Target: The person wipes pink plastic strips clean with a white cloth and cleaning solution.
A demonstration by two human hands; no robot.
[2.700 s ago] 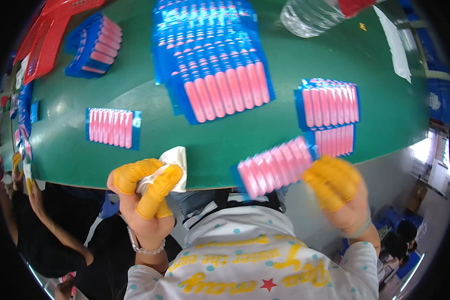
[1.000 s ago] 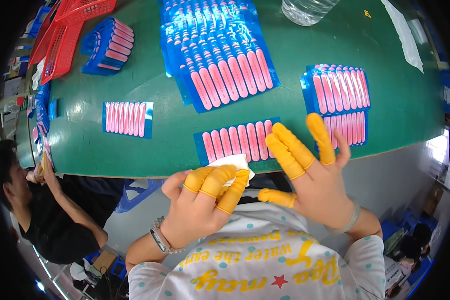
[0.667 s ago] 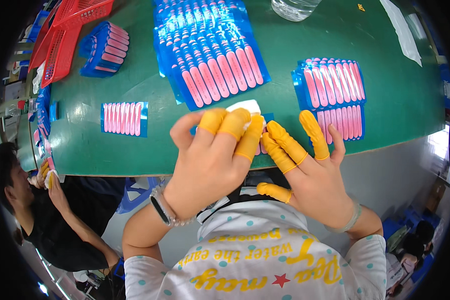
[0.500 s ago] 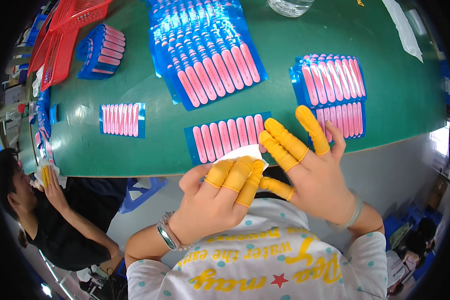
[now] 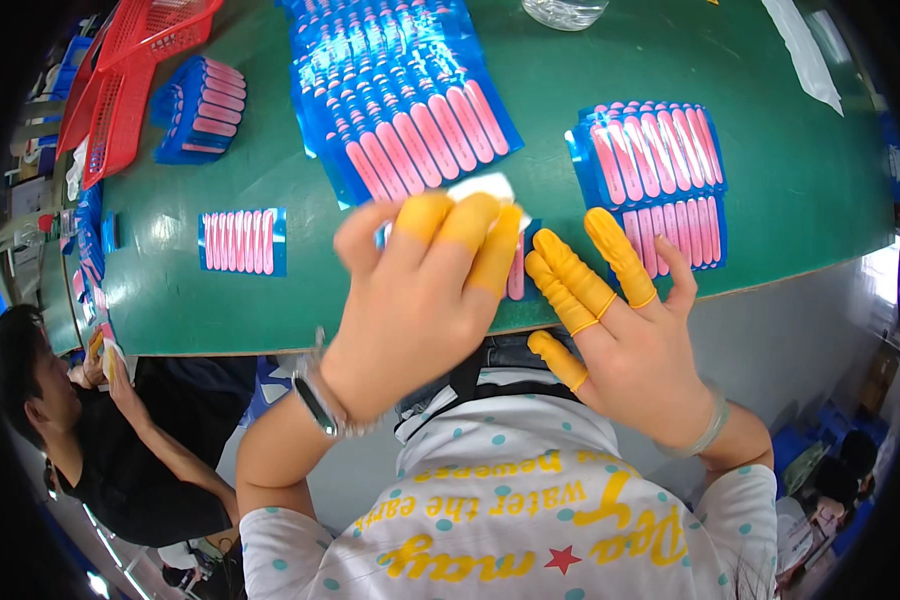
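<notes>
My left hand (image 5: 420,290), in yellow finger cots, is closed on a folded white cloth (image 5: 488,188). It lies over a blue film sheet with pink rounded strips (image 5: 516,275) at the table's near edge, hiding most of it. My right hand (image 5: 630,350), also in yellow finger cots, has its fingers spread by the right end of that sheet. Whether its fingertips press the film I cannot tell. Just beyond the left hand lies a large fanned stack of similar sheets (image 5: 425,140). A smaller stack (image 5: 655,165) sits beyond the right fingertips.
On the green table (image 5: 170,310), a small sheet of pink strips (image 5: 243,242) and a curved stack (image 5: 210,110) lie to the left. Red baskets (image 5: 120,120) stand at far left, a clear container (image 5: 567,10) at the far edge. A co-worker (image 5: 120,430) in black sits at left.
My left hand has moved away from me with the white cloth, from the sheet's near edge to over its far edge. The right hand stays nearly in place, fingers still spread.
</notes>
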